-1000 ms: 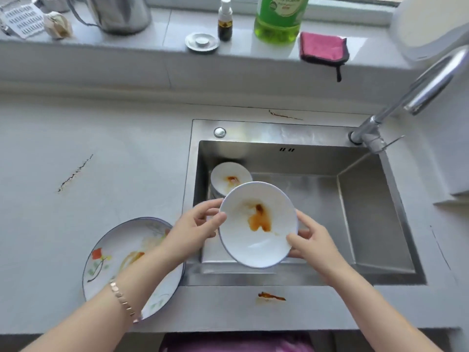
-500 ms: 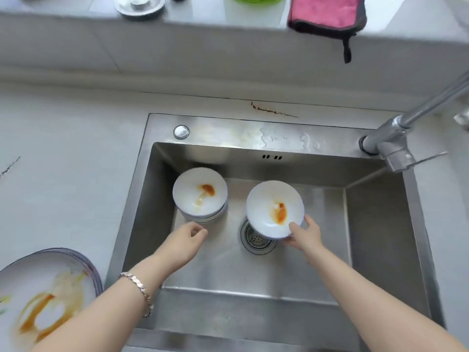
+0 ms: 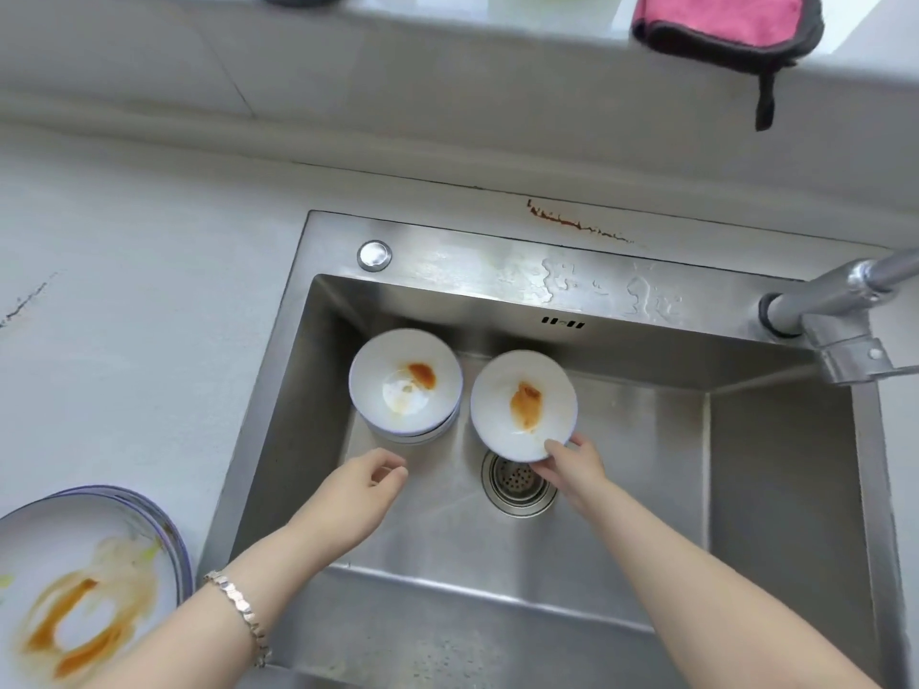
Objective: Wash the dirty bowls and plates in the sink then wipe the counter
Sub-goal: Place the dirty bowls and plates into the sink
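Note:
A white bowl [image 3: 522, 405] with an orange stain sits low in the steel sink [image 3: 776, 455], just behind the drain. My right hand [image 3: 572, 467] pinches its near rim. To its left stands a stack of white bowls [image 3: 405, 385], the top one stained orange. My left hand [image 3: 360, 494] hovers in front of that stack with fingers loosely curled, holding nothing. A stack of dirty plates [image 3: 84, 584] smeared with orange sauce lies on the counter at the lower left.
The faucet [image 3: 845, 310] juts in from the right over the sink's back corner. A pink cloth [image 3: 726, 22] hangs over the sill's edge. Reddish-brown stains mark the counter [image 3: 124, 290] behind the sink and at far left. The drain strainer [image 3: 517, 484] is uncovered.
The bowl went from being held by both hands above the sink's front edge down into the basin. My left hand let go of it; my right hand still grips the rim.

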